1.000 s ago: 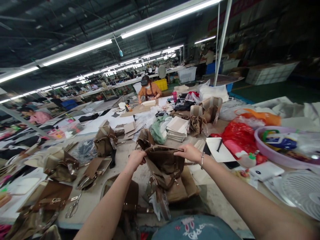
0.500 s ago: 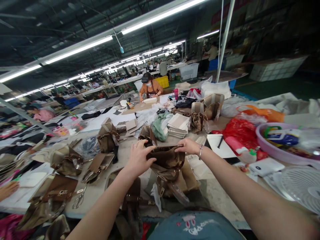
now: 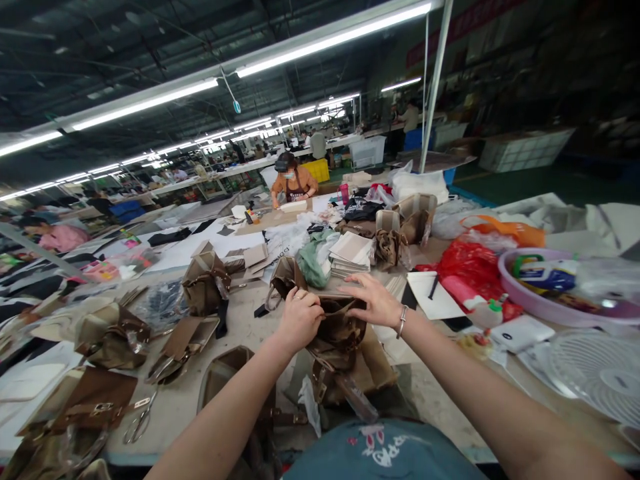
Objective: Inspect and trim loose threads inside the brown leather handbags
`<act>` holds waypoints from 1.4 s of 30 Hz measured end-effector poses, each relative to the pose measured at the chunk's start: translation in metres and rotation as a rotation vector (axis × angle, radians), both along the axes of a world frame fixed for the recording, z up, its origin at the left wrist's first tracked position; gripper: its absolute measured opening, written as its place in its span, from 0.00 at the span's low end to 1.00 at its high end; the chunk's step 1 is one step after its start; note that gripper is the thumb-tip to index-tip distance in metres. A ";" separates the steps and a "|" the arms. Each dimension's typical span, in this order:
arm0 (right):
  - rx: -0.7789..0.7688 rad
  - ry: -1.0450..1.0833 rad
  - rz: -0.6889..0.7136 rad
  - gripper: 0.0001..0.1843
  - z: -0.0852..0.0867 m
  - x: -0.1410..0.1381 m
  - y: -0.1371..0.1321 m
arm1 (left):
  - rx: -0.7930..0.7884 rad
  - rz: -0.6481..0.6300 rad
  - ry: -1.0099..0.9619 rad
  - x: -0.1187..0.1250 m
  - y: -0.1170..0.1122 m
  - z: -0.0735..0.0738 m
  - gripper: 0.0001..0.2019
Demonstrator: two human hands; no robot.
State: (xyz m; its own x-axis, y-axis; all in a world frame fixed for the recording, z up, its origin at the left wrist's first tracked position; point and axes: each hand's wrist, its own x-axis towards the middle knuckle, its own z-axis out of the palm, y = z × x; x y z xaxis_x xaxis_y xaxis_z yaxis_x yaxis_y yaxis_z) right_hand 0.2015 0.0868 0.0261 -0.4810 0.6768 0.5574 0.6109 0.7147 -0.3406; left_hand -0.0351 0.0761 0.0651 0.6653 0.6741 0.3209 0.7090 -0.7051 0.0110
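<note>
Centre of frame, just below the middle: a brown leather handbag [image 3: 343, 333] stands upright on the grey worktable [image 3: 430, 393], its base on a flat tan panel [image 3: 381, 368]. The left hand [image 3: 300, 319] is at the bag's upper rim on the left side, fingers curled shut and gripping the rim; a ring shows on one finger. The right hand [image 3: 373, 300] lies on the rim's right side, fingers stretched out flat and slightly spread, pressing on top, not clasping; a metal bracelet [image 3: 401, 321] sits on that wrist. Left of centre: a second brown bag [image 3: 205, 283], upright, well apart from the hands. Lower left: a pair of scissors [image 3: 137, 423] lying flat near the table edge. Above the hands: a stack of pale boards [image 3: 353, 253], with a green plastic sack [image 3: 315, 259] just beside it. Right of frame: a red plastic bag [image 3: 475, 263], a lilac plastic basin [image 3: 530, 300], and a white fan grille [image 3: 595, 380] at lower right. Upper centre: a co-worker in an orange top [image 3: 294, 183] at the table's far end.
</note>
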 end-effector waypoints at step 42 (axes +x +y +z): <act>-0.225 0.205 0.150 0.10 -0.005 -0.004 0.020 | -0.081 -0.134 0.014 0.012 0.021 0.009 0.07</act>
State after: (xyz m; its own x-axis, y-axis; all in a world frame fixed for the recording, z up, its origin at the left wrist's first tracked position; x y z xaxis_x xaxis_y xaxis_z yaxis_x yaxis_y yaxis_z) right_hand 0.1972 0.1070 0.0208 -0.4782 0.7237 0.4975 0.4071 0.6846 -0.6046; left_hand -0.0232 0.0972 0.0741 0.7551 0.6020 0.2596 0.6090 -0.7907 0.0623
